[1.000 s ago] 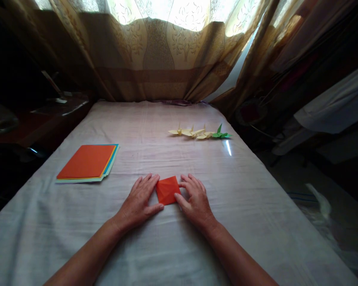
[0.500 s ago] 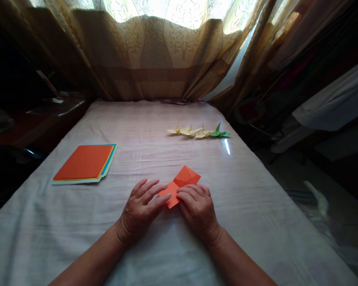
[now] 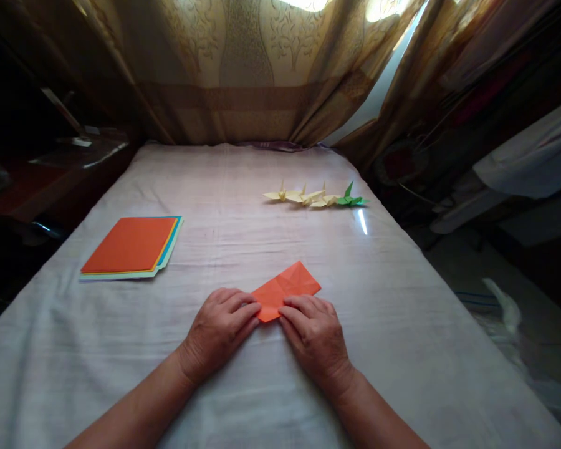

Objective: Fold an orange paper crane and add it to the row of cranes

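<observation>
We hold our left hand (image 3: 219, 327) and right hand (image 3: 315, 333) palm-down, side by side, fingertips angled inward, forearms stretching forward from the bottom edge.

White-clothed table (image 3: 402, 349) — bearing paper stack (image 3: 129, 246), folded orange sheet (image 3: 287, 288), cranes (image 3: 314, 197).
</observation>
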Tool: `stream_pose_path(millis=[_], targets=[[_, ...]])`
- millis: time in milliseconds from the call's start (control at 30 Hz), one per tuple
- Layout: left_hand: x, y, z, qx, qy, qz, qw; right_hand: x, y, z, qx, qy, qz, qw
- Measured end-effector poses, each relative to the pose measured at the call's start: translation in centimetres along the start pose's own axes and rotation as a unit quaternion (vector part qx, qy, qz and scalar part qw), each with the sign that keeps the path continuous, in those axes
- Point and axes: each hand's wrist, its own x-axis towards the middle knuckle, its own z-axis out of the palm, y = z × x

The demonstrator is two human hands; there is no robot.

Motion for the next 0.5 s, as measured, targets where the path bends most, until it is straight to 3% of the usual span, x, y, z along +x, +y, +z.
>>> stream_pose_path(millis=[400, 500], targets=[[0.8, -0.7, 0.3, -0.035, -0.023, -0.151, 0.988, 0.6, 0.5, 0.1, -0.034, -0.041, 0.096, 0.994], [0.8, -0.5, 0.4, -0.008, 0.013, -0.155, 0.988, 1.0, 0.7, 0.3, -0.060, -0.048, 0.109, 0.991]])
